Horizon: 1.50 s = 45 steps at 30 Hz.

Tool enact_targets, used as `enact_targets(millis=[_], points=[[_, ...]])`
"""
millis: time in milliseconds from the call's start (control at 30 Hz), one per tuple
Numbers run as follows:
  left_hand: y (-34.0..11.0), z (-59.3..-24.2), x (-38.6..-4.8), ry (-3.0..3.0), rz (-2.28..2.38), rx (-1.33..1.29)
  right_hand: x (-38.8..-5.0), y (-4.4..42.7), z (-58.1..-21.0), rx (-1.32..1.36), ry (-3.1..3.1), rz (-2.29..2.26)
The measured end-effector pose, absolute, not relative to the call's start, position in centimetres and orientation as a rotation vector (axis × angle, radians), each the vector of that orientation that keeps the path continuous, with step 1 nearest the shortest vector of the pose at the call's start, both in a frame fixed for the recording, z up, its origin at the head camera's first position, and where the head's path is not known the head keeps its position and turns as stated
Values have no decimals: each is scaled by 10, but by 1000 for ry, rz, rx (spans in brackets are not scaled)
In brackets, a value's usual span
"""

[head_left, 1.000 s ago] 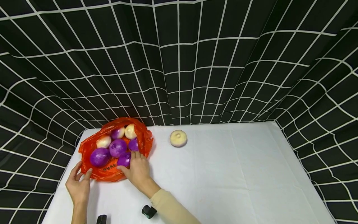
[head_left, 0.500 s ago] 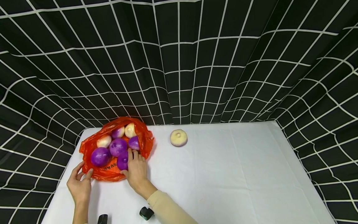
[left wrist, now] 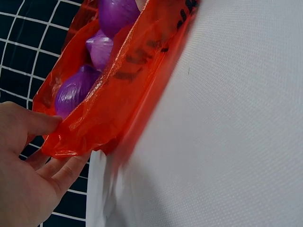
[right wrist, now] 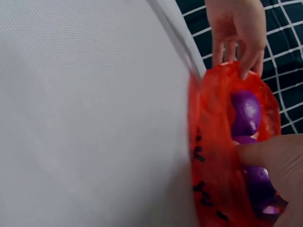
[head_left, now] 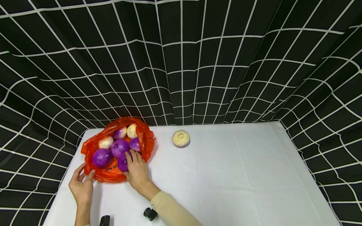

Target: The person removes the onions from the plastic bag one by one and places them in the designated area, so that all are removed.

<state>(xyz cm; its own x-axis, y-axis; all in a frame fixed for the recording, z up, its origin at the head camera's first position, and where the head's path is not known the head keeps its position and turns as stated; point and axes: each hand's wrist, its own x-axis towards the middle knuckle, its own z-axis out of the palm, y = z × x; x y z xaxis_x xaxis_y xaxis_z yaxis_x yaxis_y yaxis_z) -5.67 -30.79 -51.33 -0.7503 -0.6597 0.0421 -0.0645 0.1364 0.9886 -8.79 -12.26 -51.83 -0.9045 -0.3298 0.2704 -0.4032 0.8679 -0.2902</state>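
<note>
An orange-red plastic bag point(head_left: 110, 177) lies open at the table's left, with several purple and pale onions inside. My left hand point(head_left: 81, 187) pinches the bag's near left rim between thumb and fingers; the left wrist view shows the film point(left wrist: 78, 142) between them. At the bag's near right, my right hand point(head_left: 139, 173) curls its fingers over a purple onion point(head_left: 122, 163), thumb at its near side. In the right wrist view that thumb point(right wrist: 258, 152) lies across the bag's rim, and the other fingers are out of sight. Another purple onion point(head_left: 102, 158) sits by the left hand.
A pale, flattened onion point(head_left: 181, 138) lies alone on the white tablecloth point(head_left: 240, 169), right of the bag. Small black objects point(head_left: 150, 214) show near the wrists. Black cloth with a white grid point(head_left: 192, 72) hangs round the back and sides.
The right hand has shifted slightly left and toward the near edge, and the purple onion under it has turned and moved a little left. The left hand keeps its hold on the bag.
</note>
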Motion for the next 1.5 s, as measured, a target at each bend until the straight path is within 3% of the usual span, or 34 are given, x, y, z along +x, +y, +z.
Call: enact_targets(millis=[667,1200,1500], points=[[-309,-511,-60,-1984,-1620,707,-88,-83,-472,753,-2639,797],[-307,-514,-56,-1981,-1610,684,-121,-16,-457,375,-2578,1132],[-306,-514,-55,-1979,-1633,712,-124,18,-458,278,-2550,1167]])
